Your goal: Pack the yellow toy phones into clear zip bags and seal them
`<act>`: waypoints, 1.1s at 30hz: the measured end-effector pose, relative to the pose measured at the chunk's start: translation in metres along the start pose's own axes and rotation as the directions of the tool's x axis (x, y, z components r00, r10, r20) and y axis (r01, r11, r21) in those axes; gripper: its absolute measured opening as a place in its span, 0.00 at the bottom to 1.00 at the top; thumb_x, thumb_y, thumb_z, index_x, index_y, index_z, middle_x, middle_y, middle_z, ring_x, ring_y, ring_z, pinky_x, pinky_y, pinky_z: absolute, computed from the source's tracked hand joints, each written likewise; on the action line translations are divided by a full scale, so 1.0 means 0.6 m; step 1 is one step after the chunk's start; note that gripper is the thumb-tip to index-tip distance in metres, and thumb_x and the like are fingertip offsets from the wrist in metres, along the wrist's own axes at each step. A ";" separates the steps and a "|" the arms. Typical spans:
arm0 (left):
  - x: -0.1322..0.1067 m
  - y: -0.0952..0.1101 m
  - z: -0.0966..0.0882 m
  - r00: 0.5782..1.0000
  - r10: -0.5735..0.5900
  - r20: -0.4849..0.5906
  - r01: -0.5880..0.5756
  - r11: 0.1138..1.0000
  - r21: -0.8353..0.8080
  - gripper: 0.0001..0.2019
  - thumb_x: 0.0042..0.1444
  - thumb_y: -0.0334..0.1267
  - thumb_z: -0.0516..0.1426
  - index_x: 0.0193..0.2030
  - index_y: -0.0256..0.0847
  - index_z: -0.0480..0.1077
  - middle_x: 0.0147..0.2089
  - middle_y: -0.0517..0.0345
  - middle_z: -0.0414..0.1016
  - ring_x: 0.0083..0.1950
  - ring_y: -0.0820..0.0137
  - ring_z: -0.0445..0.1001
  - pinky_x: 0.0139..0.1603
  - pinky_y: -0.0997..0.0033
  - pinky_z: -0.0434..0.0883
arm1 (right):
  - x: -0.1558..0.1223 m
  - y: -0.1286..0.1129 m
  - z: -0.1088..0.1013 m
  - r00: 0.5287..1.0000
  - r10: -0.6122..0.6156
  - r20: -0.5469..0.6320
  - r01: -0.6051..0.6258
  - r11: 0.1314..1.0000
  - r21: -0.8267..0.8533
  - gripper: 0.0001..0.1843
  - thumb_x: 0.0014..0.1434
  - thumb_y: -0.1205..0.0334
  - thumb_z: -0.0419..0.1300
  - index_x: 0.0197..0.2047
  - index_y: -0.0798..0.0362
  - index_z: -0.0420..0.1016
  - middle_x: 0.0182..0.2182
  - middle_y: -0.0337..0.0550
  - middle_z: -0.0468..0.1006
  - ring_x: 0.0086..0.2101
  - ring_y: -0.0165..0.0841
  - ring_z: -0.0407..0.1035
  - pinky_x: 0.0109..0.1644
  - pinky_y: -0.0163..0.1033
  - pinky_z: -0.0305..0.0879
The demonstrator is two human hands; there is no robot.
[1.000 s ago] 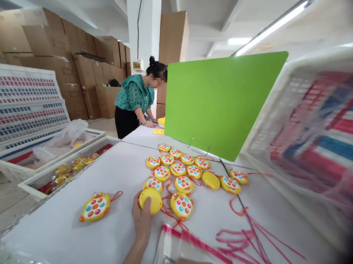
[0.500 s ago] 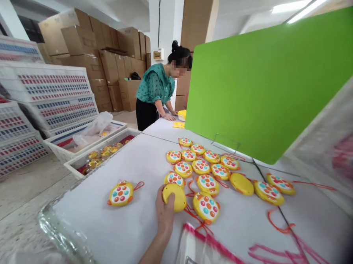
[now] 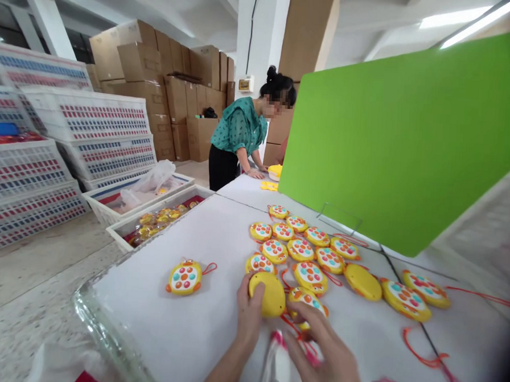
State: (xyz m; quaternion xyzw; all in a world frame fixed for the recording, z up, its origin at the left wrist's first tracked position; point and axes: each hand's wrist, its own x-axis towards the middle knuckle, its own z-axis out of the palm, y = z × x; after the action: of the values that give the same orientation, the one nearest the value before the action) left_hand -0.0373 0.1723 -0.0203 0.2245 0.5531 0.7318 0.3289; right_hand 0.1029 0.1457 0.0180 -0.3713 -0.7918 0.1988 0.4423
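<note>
My left hand is closed round a yellow toy, its plain back up and my thumb across it. To its right, my right hand has thumb and fingers apart, close to the toy and its red cord. Partly behind the right fingers lies a duck-shaped toy with coloured dots. Below, a clear bag with a pink edge is partly covered by that hand. Several similar toys lie grouped beyond my hands, and a single dotted toy lies to the left.
A large green board stands at the right above a wire stand. White crates sit left of the table, with stacked crates and cartons behind. A person leans on the far table end.
My right hand has come into view from the lower right, beside the held toy. The clear bag's edge has shifted and is now partly hidden. The view has swung slightly left.
</note>
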 end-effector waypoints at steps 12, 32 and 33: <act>-0.011 0.005 -0.013 0.959 -0.204 0.195 0.211 0.977 -0.016 0.19 0.46 0.47 0.59 0.42 0.38 0.73 0.47 0.46 0.74 0.50 0.58 0.70 0.50 0.66 0.67 | 0.003 0.082 0.088 0.977 0.042 0.207 -0.006 0.985 -0.172 0.36 0.50 0.69 0.55 0.62 0.43 0.55 0.64 0.37 0.47 0.61 0.45 0.44 0.61 0.53 0.51; -0.031 0.006 -0.011 0.953 -0.286 0.100 0.282 0.958 0.054 0.21 0.44 0.47 0.61 0.42 0.36 0.72 0.46 0.47 0.74 0.50 0.58 0.69 0.49 0.65 0.66 | -0.024 0.057 0.082 0.775 0.624 0.101 -0.559 0.603 0.570 0.43 0.46 0.45 0.62 0.60 0.56 0.57 0.48 0.53 0.73 0.46 0.44 0.69 0.44 0.41 0.69; -0.031 0.008 -0.010 0.953 -0.284 0.104 0.278 0.958 0.069 0.21 0.44 0.46 0.61 0.42 0.36 0.72 0.46 0.47 0.73 0.51 0.58 0.69 0.49 0.65 0.66 | -0.026 0.058 0.083 0.767 0.633 0.103 -0.565 0.592 0.575 0.43 0.45 0.44 0.62 0.60 0.57 0.57 0.48 0.53 0.73 0.46 0.44 0.69 0.44 0.40 0.70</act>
State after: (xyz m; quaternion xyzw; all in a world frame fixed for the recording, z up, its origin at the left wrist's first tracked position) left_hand -0.0300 0.1538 -0.0166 0.1933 0.5794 0.6488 0.4540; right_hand 0.0800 0.1568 -0.0395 -0.4747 -0.4954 0.5437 0.4833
